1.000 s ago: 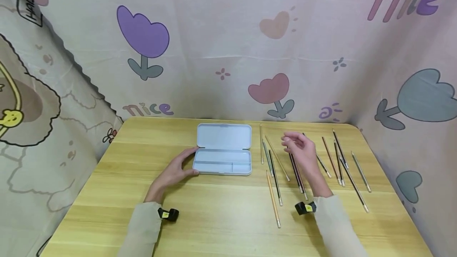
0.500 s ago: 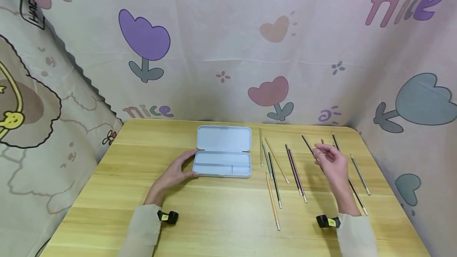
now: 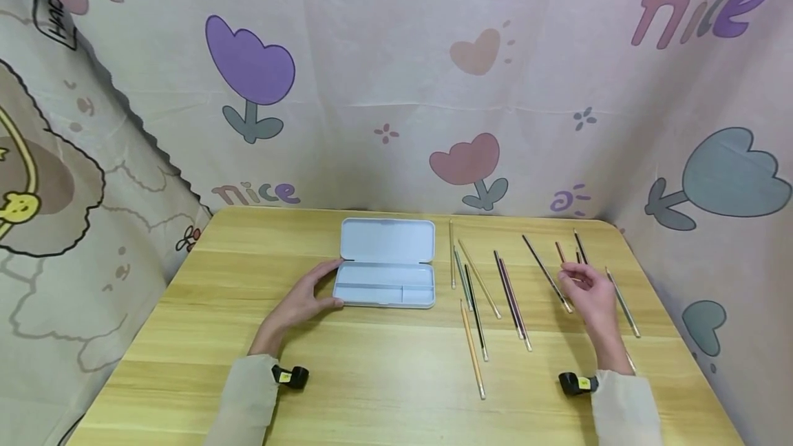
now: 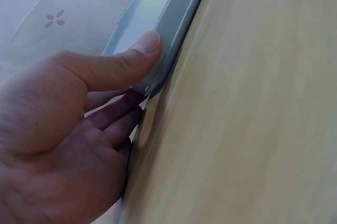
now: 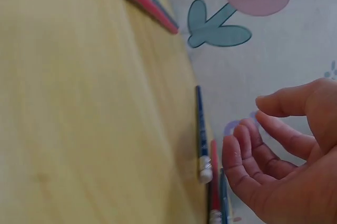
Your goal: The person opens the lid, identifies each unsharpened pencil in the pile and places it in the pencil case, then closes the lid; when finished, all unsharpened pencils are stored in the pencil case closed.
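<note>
A light blue pencil case [image 3: 384,272] lies with its lid raised in the middle of the table, no pencils in its compartments. My left hand [image 3: 300,300] grips its left end. In the left wrist view the thumb [image 4: 121,69] presses on the case's rim while the other fingers lie along its end. Over the right-hand pencils hovers my right hand [image 3: 591,294], fingers loosely bent and nothing between them. Just left of it lies a dark pencil [image 3: 544,270]; a reddish pencil [image 3: 560,252] is partly hidden beneath the hand, and shows in the right wrist view too.
Several pencils, among them a yellow one [image 3: 472,349] and a dark purple pair [image 3: 511,294], lie scattered between the case and my right hand. A green-grey pencil [image 3: 624,305] is farther right. A printed curtain [image 3: 372,74] hangs behind the wooden table [image 3: 372,377].
My right hand has moved right across the pencils, from above the dark purple pair to the right-hand group. My left hand stays on the case.
</note>
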{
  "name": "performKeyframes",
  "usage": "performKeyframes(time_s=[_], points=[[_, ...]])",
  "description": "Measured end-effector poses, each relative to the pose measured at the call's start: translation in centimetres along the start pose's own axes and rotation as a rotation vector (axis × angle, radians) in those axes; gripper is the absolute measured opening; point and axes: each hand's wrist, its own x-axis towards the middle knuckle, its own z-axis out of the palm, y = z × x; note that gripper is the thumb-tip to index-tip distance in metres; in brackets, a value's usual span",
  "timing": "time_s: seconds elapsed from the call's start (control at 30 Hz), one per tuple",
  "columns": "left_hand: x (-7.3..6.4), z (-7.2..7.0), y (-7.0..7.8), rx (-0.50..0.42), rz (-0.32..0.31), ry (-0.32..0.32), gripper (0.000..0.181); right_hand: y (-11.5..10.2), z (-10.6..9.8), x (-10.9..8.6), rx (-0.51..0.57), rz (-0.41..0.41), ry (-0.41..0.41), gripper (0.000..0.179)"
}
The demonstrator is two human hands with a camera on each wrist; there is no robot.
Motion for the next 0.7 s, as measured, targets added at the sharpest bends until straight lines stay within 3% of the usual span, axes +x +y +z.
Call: performKeyframes(time_s=[0.27, 0.47, 0.7], points=[[-0.09, -0.05, 0.08, 0.002, -0.012, -0.012, 0.081, 0.68, 0.45, 0.16, -0.15, -0.023, -0.028, 0.031], [-0.34, -0.09, 0.17, 0.012, -0.006, -0.012, 0.083, 0.59, 0.72, 0.07, -0.219, -0.073, -0.086, 0.034], [-0.08, -0.19, 0.19, 0.013, -0.007, -0.014, 0.084, 0.72, 0.72, 0.29, -0.259, -0.076, -0.13, 0.035]])
